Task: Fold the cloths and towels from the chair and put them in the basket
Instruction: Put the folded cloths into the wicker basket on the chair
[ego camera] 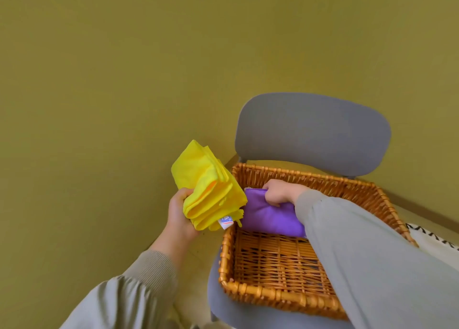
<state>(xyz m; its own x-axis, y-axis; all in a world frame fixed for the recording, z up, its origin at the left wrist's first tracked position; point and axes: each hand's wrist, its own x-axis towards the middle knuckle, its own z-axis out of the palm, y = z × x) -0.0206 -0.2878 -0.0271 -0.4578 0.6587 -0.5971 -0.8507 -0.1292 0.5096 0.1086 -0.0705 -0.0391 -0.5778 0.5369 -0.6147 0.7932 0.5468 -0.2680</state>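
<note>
A wicker basket (263, 295) stands on the seat of a grey chair (313, 132). Inside it, against the far left corner, lies a folded purple cloth (268, 215). My right hand (279, 192) reaches into the basket and grips the top edge of this purple cloth, fingers curled over it. Just left of the basket, in the air, my left hand (180, 214) holds a folded yellow cloth (206, 189) with a small white label at its lower edge. The yellow cloth overlaps the basket's left rim in the view.
An olive-green wall fills the left and top of the view, close behind the chair. A white fabric with black zigzag marks (437, 239) shows at the right edge. My right sleeve covers the basket's right half.
</note>
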